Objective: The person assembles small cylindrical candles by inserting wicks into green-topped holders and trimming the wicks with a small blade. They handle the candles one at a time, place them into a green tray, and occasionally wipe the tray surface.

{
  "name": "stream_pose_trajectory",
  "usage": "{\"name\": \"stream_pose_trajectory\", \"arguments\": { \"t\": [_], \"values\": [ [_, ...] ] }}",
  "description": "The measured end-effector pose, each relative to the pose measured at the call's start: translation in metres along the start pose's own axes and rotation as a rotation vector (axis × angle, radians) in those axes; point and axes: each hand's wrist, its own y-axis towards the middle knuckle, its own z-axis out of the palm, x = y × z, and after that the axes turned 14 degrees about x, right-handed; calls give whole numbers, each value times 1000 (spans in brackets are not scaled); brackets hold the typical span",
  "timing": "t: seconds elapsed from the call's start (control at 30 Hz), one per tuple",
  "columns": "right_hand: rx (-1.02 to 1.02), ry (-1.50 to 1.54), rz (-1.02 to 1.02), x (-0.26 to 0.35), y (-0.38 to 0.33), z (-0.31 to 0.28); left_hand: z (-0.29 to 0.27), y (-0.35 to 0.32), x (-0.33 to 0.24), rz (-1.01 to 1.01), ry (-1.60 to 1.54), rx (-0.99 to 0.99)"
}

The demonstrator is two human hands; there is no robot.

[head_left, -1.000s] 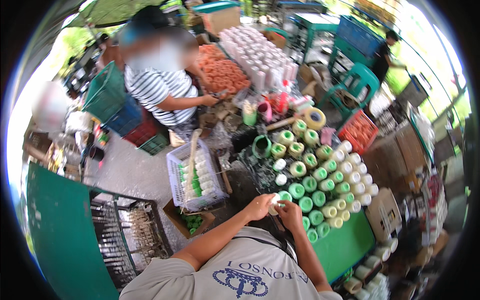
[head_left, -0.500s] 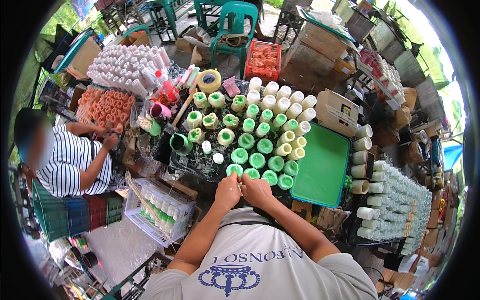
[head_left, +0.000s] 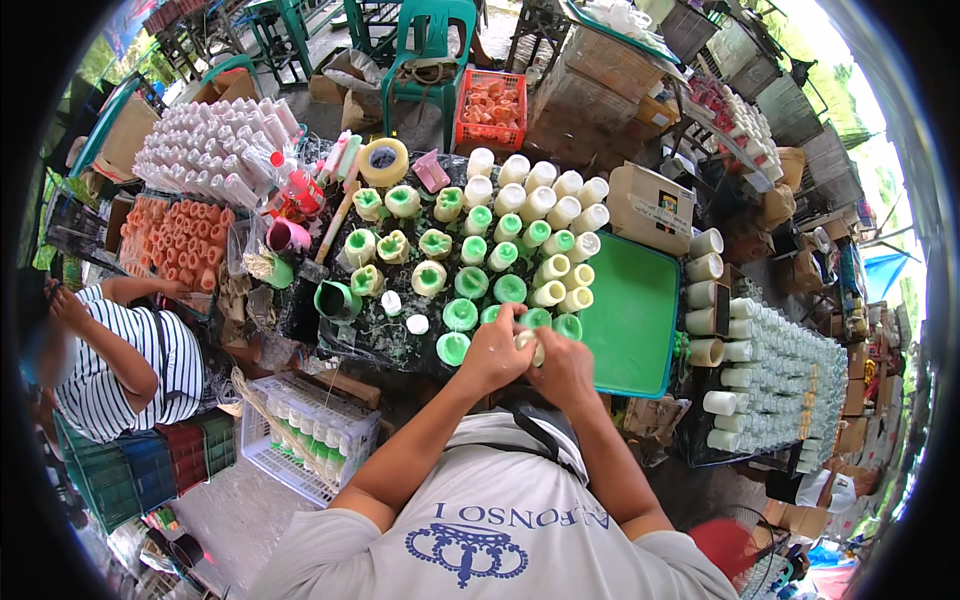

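Observation:
My left hand and my right hand meet over the near edge of the dark table. Between them both grip a small cream-coloured rounded piece, mostly covered by fingers, so its exact kind cannot be told. Just beyond and beside my hands stand short cups filled with green, one of them a green-filled cup to the left. Farther back are taller white cylinders in rows. A group of cream, rough-edged moulded cups with green inside sits to the left.
A green tray lies to the right, beside a cardboard box. Clear glasses crowd the far right. A roll of tape lies at the back. On the left, a person in a striped shirt sits near orange pieces and a white crate.
My hands have moved right and up from the front cups, and the cream piece now shows between them. The seated person's hand has risen to the head. The view has shifted slightly.

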Motion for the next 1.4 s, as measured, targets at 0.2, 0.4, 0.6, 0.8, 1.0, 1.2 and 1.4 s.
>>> {"name": "stream_pose_trajectory", "arguments": {
  "t": [0.2,0.4,0.6,0.8,1.0,1.2,1.4],
  "values": [
    [-164,6,-158,-59,89,-36,-29,0,14,-149,-36,-258],
    [-20,-333,-277,-114,192,-9,-31,-38,67,-293,-68,-401],
    [-40,-462,-384,-143,225,26,-11,-75,70,-411,-157,-588],
    [-36,-441,-335,-148,235,43,14,-90,67,-480,-223,-669],
    [7,-360,-353,-147,245,42,24,-88,64,-476,-197,-699],
    [144,-262,-193,-137,246,33,32,-86,67,-506,-176,-675],
    [167,-298,-192,-137,243,26,34,-81,51,-520,-160,-681]
  ]
}}
